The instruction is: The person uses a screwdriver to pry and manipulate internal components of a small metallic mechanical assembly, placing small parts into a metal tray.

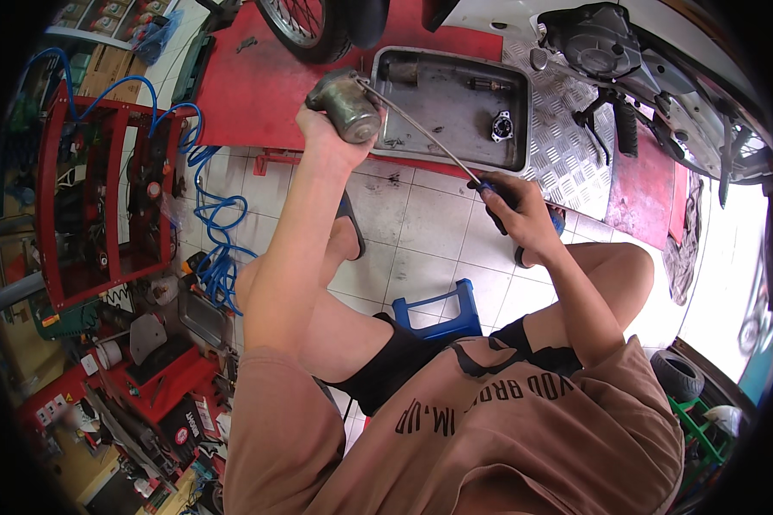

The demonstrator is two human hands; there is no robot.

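My left hand (328, 137) is wrapped round a dull metal cylinder-shaped motor part (352, 107), holding it up over the near left edge of the grey tray (455, 158). In my right hand (517, 206) is a long screwdriver (429, 136) with a dark blue handle. Its shaft slants up to the left, and the tip meets the upper right side of the motor part; whether it sits on a screw is too small to tell. Inside the tray lie a round metal cover (502, 126), a small armature-like piece (488, 84) and a dark cup-shaped part (402, 72).
The tray rests on a red platform (249, 94) beside a motorcycle wheel (305, 30). An engine (593, 43) stands at the upper right. A blue air hose (219, 206) coils near a red rack (56, 206). A blue stool (442, 311) is between my legs.
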